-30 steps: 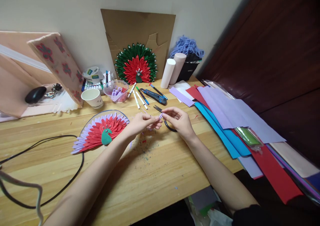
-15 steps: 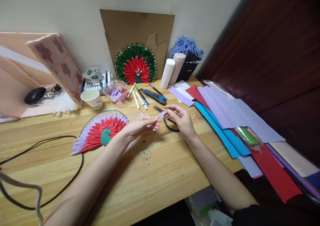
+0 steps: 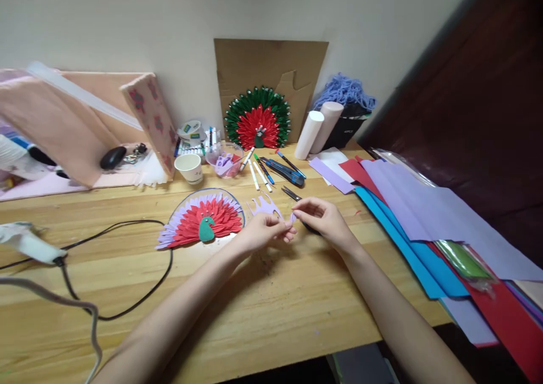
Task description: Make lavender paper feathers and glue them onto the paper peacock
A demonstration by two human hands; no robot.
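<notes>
Between my fingertips is a small lilac felt piece [image 3: 292,217], pinched from both sides. My left hand [image 3: 268,228] is closed on its left end, while my right hand [image 3: 320,217] grips it from the right with thumb and forefinger. Scissors [image 3: 292,193] lie just behind my right hand, their handles mostly hidden by it. A cut lilac scrap [image 3: 265,206] rests behind my left hand. To the left is a fan-shaped peacock [image 3: 206,229] with a green body, red inner feathers and lilac outer ones on a round base.
A glue gun [image 3: 31,244] with a looping black cable lies at left. Behind stand a paper cup [image 3: 189,169], a clear bowl [image 3: 224,166] of scraps, and a cardboard sheet [image 3: 271,56] behind a green-and-red peacock. A utility knife [image 3: 283,172] lies near markers; coloured sheets [image 3: 394,200] cover the right side.
The view has swung left, so everything sits further right, and the glue gun has come into view. Both hands still pinch the small lilac piece; the lilac scrap behind them shows more fully.
</notes>
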